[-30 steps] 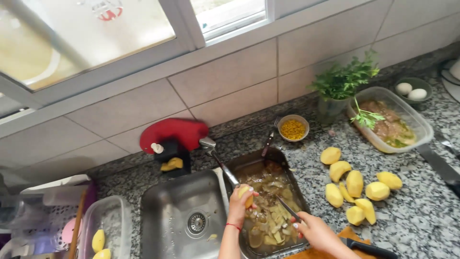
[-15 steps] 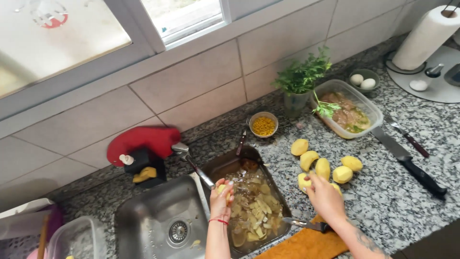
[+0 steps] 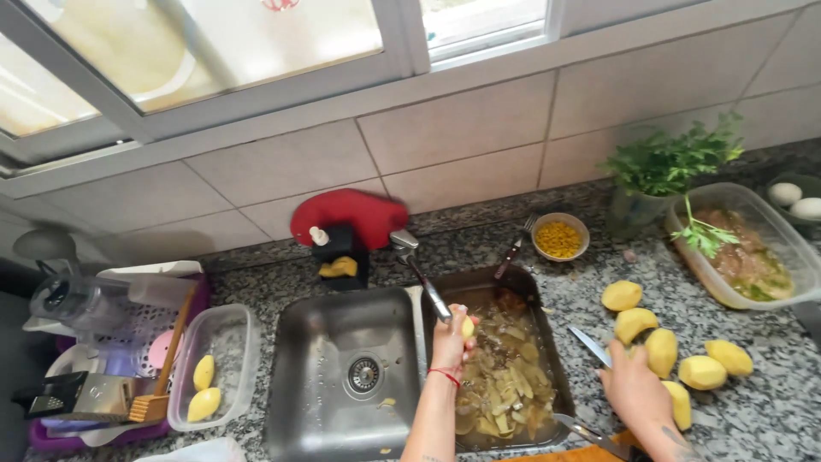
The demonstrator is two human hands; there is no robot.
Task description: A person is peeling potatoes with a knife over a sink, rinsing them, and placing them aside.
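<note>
A peeled potato (image 3: 467, 328) is held in the left hand (image 3: 451, 340) above the near tray (image 3: 545, 338), its fingers closed around it. The tray, dark and filled with peelings in murky water, is set just right of the steel sink (image 3: 342, 376) on the granite tabletop (image 3: 753, 411). The right hand (image 3: 634, 387) is laid on a cluster of peeled potatoes to the right of the tray, with a knife (image 3: 590, 346) beside it; whether its fingers grip the knife or a potato cannot be told. Six potatoes are counted in that cluster: one (image 3: 622, 295) farthest back, then (image 3: 635, 324), (image 3: 661, 352), (image 3: 701, 371), (image 3: 729, 357), and one (image 3: 679, 404) partly covered by the hand. Two more potatoes (image 3: 203, 387) are seen in a clear tub (image 3: 239, 329) left of the sink. A second knife blade (image 3: 581, 430) is seen at the tray's near corner. At the far side, one small bowl of corn (image 3: 559, 237) is flanked by a fork (image 3: 515, 246), and one bunch of herbs (image 3: 667, 162) stands beside a clear container of meat (image 3: 753, 248). Two eggs (image 3: 797, 200) are visible at the far right edge. A red dispenser (image 3: 346, 227) stands behind the sink.
</note>
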